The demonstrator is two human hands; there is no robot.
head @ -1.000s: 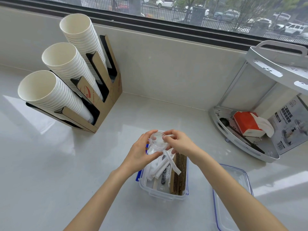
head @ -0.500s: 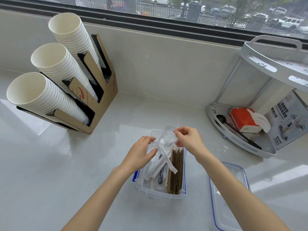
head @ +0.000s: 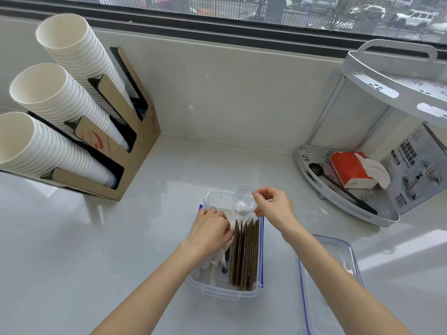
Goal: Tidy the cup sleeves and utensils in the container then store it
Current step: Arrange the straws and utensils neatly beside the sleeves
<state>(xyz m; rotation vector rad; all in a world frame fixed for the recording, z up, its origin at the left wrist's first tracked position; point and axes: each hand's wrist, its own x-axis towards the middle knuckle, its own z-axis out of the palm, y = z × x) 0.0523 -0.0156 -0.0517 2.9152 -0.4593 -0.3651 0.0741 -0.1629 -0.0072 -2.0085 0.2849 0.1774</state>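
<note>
Right hand (head: pixel 273 209) around clear cups (head: pixel 244 201)

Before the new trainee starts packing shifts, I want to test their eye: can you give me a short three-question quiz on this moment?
1. True or false: the lid is snapped onto the container.
2. What does the right hand hold? A) paper cup B) small clear cups C) tissue pack
3. Fill in: the cardboard cup sleeves stand along the container's ___ side, seen from the camera.

Key: 1 false, it lies on the counter beside it. 2 B. 3 right.
</note>
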